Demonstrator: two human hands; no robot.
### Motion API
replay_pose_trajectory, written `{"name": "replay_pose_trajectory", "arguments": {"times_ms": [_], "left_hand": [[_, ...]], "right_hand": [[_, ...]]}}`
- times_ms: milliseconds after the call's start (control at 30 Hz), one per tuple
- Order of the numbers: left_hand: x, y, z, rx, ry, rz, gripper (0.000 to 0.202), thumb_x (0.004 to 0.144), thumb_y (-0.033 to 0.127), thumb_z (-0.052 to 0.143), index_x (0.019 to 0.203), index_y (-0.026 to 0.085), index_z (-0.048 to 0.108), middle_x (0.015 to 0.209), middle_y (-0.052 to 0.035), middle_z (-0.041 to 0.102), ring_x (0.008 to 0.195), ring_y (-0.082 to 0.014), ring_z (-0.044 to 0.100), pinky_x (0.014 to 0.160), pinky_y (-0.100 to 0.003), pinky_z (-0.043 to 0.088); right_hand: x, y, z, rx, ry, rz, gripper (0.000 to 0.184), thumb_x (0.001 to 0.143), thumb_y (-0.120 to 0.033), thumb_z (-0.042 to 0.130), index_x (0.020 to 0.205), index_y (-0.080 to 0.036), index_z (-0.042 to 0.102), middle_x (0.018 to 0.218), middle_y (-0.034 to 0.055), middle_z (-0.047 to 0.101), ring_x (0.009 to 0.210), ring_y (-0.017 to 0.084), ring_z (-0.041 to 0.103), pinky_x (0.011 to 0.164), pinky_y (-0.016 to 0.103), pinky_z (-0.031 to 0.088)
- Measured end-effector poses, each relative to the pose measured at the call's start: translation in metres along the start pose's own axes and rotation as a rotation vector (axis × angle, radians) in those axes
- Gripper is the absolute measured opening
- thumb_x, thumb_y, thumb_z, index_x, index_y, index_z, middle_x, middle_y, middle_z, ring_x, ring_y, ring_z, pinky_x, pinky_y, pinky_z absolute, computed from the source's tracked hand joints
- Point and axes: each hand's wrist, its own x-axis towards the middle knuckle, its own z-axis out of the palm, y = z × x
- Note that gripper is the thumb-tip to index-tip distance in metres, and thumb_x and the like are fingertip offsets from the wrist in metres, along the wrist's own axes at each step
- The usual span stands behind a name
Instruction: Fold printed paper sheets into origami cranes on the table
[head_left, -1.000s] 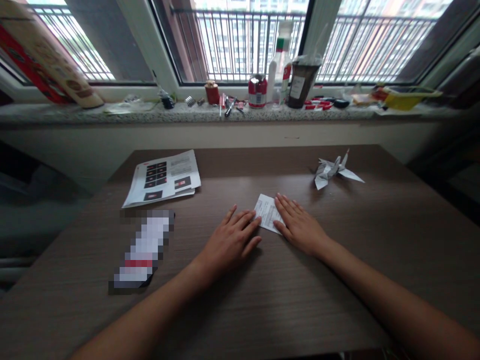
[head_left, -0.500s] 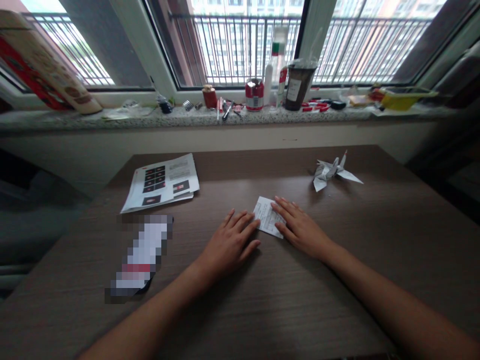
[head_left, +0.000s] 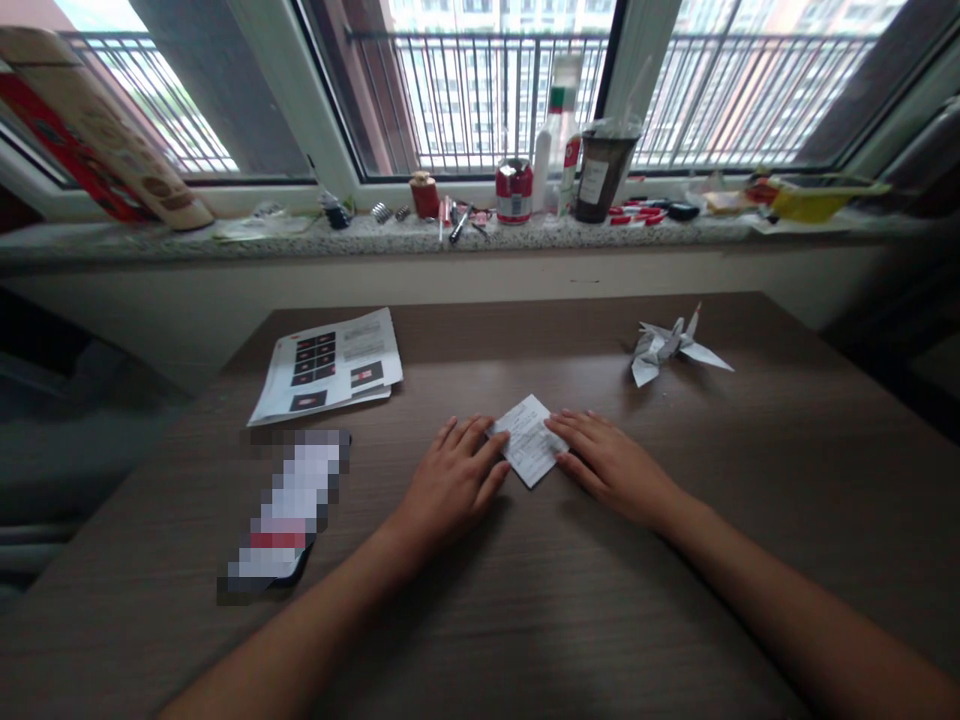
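A small folded paper square (head_left: pixel 531 445), white with printed lines, lies flat on the brown table (head_left: pixel 480 610) with one corner toward me. My left hand (head_left: pixel 457 475) rests at its left corner, fingers stretched out and touching the edge. At the right corner lies my right hand (head_left: pixel 611 460), its fingers extended and their tips over the paper's edge. Neither hand grips the paper; both are open. The fingertips hide the square's left and right corners.
A folded paper crane (head_left: pixel 671 345) stands at the back right. Printed sheets (head_left: pixel 330 365) lie at the back left, with a blurred phone (head_left: pixel 292 510) nearer me. On the windowsill stand a red can (head_left: pixel 514 190), a dark cup (head_left: pixel 601 175) and a yellow container (head_left: pixel 814 198).
The paper square has turned so that a corner now points at me. My left hand has shifted slightly left, and more of the paper shows between the hands.
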Motion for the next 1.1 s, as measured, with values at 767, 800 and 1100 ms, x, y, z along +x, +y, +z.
{"name": "replay_pose_trajectory", "arguments": {"times_ms": [767, 800, 1100], "left_hand": [[0.005, -0.011, 0.010, -0.045, -0.058, 0.057, 0.059, 0.105, 0.046, 0.051, 0.159, 0.023, 0.038, 0.166, -0.0077, 0.038, 0.155, -0.0284, 0.030, 0.129, -0.057, 0.018], [0.006, -0.011, 0.010, -0.044, -0.057, 0.067, 0.059, 0.105, 0.045, 0.050, 0.159, 0.024, 0.038, 0.166, -0.0074, 0.038, 0.156, -0.0284, 0.029, 0.129, -0.056, 0.018], [0.003, 0.007, 0.001, -0.097, 0.001, 0.103, 0.047, 0.104, 0.038, 0.054, 0.147, 0.020, 0.054, 0.154, -0.0111, 0.053, 0.140, -0.0285, 0.052, 0.117, -0.046, 0.044]], "right_hand": [[0.000, -0.002, -0.003, 0.104, -0.073, -0.188, 0.045, 0.108, -0.039, 0.048, 0.152, -0.028, 0.052, 0.158, 0.0059, 0.052, 0.147, 0.025, 0.047, 0.123, 0.052, 0.038], [0.000, 0.000, -0.002, 0.096, -0.081, -0.186, 0.045, 0.108, -0.039, 0.048, 0.152, -0.028, 0.052, 0.158, 0.0057, 0.051, 0.147, 0.024, 0.046, 0.123, 0.052, 0.038], [-0.002, 0.000, -0.001, 0.056, -0.085, -0.152, 0.042, 0.106, -0.038, 0.053, 0.146, -0.029, 0.059, 0.155, 0.0070, 0.055, 0.143, 0.029, 0.051, 0.120, 0.055, 0.041]]}}
